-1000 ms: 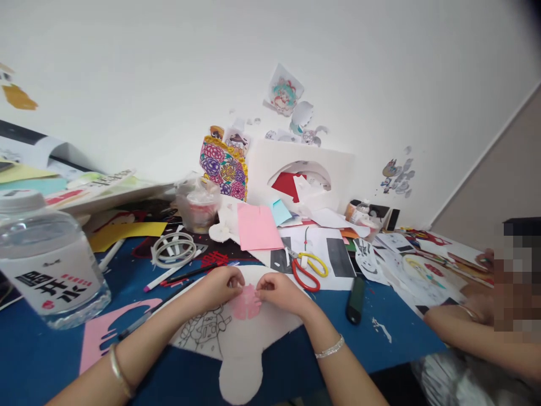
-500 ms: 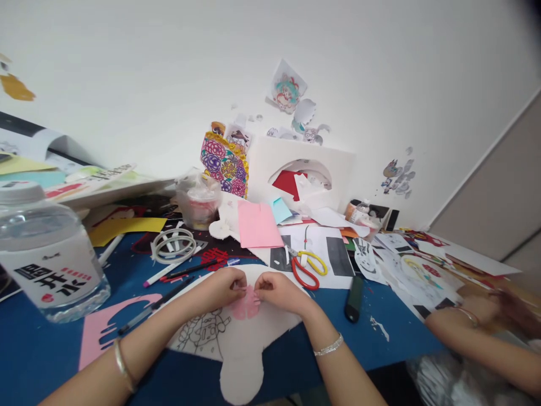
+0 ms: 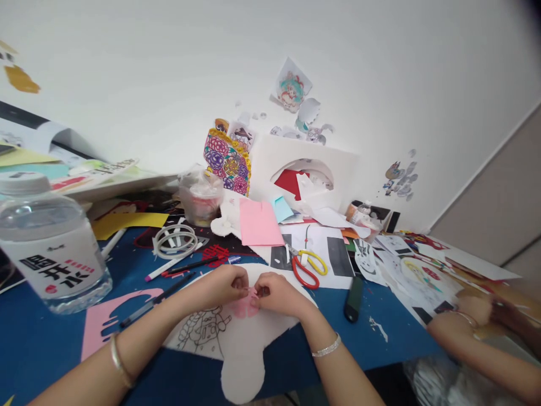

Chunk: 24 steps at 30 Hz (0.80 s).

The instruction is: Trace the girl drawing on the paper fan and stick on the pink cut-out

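Note:
A small pink paper cut-out (image 3: 244, 307) lies on a white fan-shaped card (image 3: 240, 344) with a line drawing on its left part. My left hand (image 3: 222, 285) pinches the cut-out's upper left edge. My right hand (image 3: 276, 293) pinches its upper right edge, fingertips nearly meeting those of the left. Both wrists wear bracelets. The card rests on a blue table top (image 3: 38, 349).
A large water bottle (image 3: 48, 242) stands at left. Red-and-yellow scissors (image 3: 306, 268), a dark marker (image 3: 353, 299), pens (image 3: 186, 268), tape rings (image 3: 175, 239), a pink sheet (image 3: 257, 223) and scattered paper scraps lie behind the card. Another person's arm (image 3: 477, 344) works at the right edge.
My two hands have drawn closer together over the pink cut-out. The other person's arm at right has shifted, and the view has turned slightly.

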Motion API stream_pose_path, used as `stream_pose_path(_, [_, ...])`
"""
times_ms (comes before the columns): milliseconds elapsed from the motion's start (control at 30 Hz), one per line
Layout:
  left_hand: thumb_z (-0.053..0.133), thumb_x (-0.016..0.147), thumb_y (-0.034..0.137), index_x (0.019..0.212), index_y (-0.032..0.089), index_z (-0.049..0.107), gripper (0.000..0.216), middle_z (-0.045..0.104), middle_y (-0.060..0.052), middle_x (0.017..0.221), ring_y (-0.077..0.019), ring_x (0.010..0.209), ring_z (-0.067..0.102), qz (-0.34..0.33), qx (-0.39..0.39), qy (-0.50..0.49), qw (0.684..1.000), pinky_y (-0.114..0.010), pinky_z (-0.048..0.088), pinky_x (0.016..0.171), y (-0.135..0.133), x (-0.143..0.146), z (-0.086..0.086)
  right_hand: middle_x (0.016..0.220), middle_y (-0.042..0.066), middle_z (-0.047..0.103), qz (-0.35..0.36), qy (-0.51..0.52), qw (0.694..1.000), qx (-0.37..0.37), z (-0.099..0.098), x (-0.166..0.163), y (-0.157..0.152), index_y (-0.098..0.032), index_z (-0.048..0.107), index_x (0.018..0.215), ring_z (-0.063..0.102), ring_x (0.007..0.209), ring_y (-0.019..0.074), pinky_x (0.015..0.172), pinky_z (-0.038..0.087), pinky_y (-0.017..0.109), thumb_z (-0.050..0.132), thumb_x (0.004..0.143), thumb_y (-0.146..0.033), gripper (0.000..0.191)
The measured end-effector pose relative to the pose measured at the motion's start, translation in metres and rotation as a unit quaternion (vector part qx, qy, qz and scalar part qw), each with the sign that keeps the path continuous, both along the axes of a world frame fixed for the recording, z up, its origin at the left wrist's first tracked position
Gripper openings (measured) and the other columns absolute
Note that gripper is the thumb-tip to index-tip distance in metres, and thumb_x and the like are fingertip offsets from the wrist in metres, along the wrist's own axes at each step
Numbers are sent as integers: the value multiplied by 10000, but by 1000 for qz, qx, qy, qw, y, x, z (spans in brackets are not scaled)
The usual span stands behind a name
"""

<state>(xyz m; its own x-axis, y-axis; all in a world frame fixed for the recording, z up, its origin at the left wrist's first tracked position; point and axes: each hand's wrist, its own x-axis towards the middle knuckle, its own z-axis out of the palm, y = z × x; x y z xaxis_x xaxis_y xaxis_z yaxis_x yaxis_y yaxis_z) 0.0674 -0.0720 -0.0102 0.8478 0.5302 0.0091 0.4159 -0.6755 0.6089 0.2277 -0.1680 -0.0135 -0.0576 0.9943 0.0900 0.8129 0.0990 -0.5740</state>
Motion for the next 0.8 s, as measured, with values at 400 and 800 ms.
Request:
stream_pose_path(400, [696,492,308,822,200,571,368,576,5,791,-183,721,514,-3,1,81,997,-254,323,580,-3,-3,7,671,-32,438,8,-51,999,-6,2,-5,-3,-163,433,556,395,687,116,622,257,235,621,704,-168,240])
stream_pose_path(800, [519,593,339,578,215,608,154,597,13,542,-144,528,516,35,-45,100,993,-229,316,470,-14,9,-2,637,-40,443,-5,-35,999,-14,0,-3,-3,-165,419,538,396,624,97,570,247,229,597,675,-177,225])
